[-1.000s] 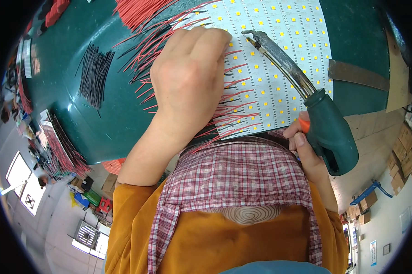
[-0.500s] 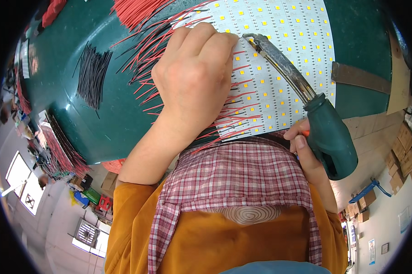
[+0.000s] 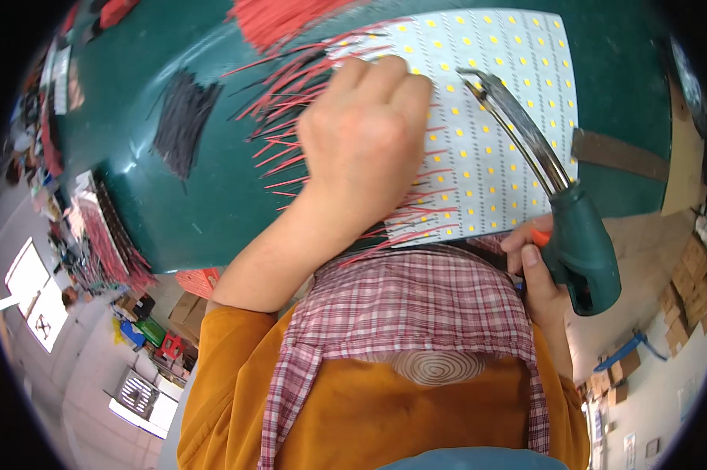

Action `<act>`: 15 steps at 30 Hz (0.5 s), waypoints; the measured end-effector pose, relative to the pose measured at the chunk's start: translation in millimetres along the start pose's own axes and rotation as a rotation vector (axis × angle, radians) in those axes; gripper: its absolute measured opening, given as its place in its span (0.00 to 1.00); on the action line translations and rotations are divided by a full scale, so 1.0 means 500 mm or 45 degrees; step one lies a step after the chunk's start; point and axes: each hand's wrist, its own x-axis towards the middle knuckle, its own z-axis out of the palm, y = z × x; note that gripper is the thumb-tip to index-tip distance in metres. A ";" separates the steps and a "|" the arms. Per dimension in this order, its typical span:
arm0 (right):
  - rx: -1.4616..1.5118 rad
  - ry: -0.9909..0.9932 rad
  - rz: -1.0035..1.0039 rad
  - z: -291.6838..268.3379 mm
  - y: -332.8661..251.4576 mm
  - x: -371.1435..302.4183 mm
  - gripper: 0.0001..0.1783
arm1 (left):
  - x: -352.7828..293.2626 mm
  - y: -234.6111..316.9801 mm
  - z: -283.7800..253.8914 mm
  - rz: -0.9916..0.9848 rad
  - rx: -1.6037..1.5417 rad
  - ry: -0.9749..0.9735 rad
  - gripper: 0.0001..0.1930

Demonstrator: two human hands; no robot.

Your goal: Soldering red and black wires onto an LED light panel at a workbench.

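While the right hand point(image 3: 535, 266) grips the soldering iron point(image 3: 579, 223), its tip point(image 3: 473, 74) now sits farther from the closed left hand point(image 3: 365, 137) — contents hidden from me — with the LED board point(image 3: 479, 145) at that hand's three o'clock.

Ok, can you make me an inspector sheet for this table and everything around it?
Surface: green table, shiny in patches.
Main things: yellow-dotted white board; green-handled tool, its tip over the board.
Clutter: black wire bundle and red wire pile on the table; flat dark strip by the board's right edge.
Hands: left hand curled over the board, fingertips mostly hidden; right hand holds the tool.
Cables: red and black wires along the board's left side.
Surroundings: cardboard boxes right, bright window left.
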 end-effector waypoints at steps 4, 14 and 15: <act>0.077 0.074 0.032 0.001 0.013 0.007 0.13 | -0.007 0.011 0.030 0.009 0.002 -0.017 0.05; 0.122 0.104 -0.059 0.004 0.037 0.021 0.14 | 0.152 -0.134 -0.032 -0.207 0.028 -0.032 0.09; 0.116 0.098 -0.058 0.004 0.031 0.020 0.14 | 0.166 -0.151 -0.030 -0.205 -0.007 -0.071 0.08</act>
